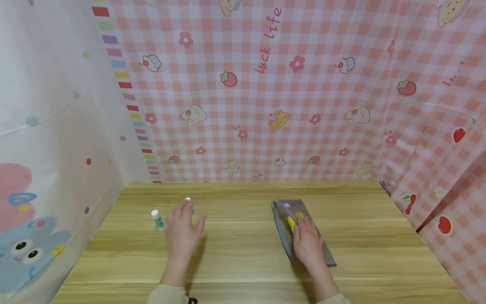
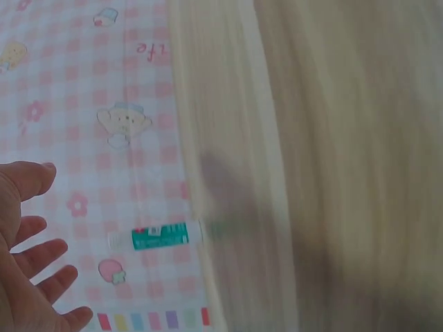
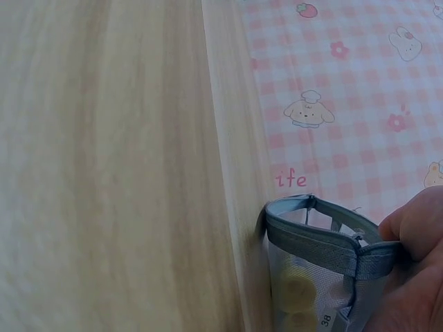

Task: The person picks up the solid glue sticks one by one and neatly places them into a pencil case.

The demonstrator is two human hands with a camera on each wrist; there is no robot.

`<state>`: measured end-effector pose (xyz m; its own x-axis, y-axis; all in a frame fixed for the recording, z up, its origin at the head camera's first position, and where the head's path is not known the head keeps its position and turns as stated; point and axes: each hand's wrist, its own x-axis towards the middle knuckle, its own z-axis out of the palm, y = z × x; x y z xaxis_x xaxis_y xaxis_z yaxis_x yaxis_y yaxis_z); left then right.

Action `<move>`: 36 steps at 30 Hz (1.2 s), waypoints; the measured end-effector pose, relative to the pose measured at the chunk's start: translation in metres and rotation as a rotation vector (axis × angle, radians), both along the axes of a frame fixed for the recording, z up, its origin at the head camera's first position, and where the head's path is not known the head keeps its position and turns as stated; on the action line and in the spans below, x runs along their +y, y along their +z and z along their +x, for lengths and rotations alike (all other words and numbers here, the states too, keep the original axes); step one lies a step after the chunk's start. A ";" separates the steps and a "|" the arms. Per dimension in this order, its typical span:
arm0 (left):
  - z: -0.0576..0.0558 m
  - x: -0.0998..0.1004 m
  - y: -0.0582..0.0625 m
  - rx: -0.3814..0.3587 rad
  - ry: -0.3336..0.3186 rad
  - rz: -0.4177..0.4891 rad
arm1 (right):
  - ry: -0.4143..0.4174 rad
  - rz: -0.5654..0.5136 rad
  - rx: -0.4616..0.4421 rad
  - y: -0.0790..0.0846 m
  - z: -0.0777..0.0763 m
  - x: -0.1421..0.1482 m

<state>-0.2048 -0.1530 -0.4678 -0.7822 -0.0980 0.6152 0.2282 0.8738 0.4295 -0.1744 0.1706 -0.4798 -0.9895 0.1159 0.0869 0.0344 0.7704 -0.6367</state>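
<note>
My left hand [image 1: 182, 230] hovers over the left of the table with fingers spread, holding nothing. A green glue stick with a white cap [image 1: 157, 219] stands just left of it. A second glue stick, mostly hidden in the head view, is behind the fingers; in the left wrist view one upright glue stick [image 2: 159, 236] stands apart from the fingertips. My right hand [image 1: 308, 242] grips the edge of a grey mesh zipper pouch [image 3: 304, 242], thumb on the rim. The pouch's mouth gapes, and yellow things [image 3: 296, 290] show inside through the mesh.
The wooden table [image 1: 235, 249] has light and dark grain. A pink checked curtain [image 1: 250, 97] hangs along its back edge and right side. A white patterned curtain [image 1: 76, 126] hangs on the left.
</note>
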 end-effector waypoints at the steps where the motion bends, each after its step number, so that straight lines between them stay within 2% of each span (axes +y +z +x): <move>1: 0.000 -0.002 0.001 0.002 0.005 -0.002 | 0.000 0.000 -0.001 0.000 0.000 0.000; 9: -0.002 -0.023 0.002 0.073 0.040 0.008 | 0.000 0.007 -0.007 0.000 0.000 0.000; 20: 0.000 -0.049 0.002 0.097 0.089 0.133 | 0.003 0.000 0.006 0.001 0.000 0.000; 24: -0.002 -0.057 0.000 0.123 0.087 0.215 | 0.001 0.000 0.009 0.001 0.000 0.001; 28: -0.002 -0.063 -0.002 0.083 0.114 0.313 | -0.001 -0.001 0.002 0.001 -0.001 0.001; 32: -0.001 -0.069 -0.002 -0.018 0.141 0.406 | 0.004 -0.003 -0.005 0.002 -0.001 0.001; 36: 0.000 -0.073 0.000 -0.122 0.136 0.516 | 0.004 -0.005 -0.007 0.001 0.000 0.001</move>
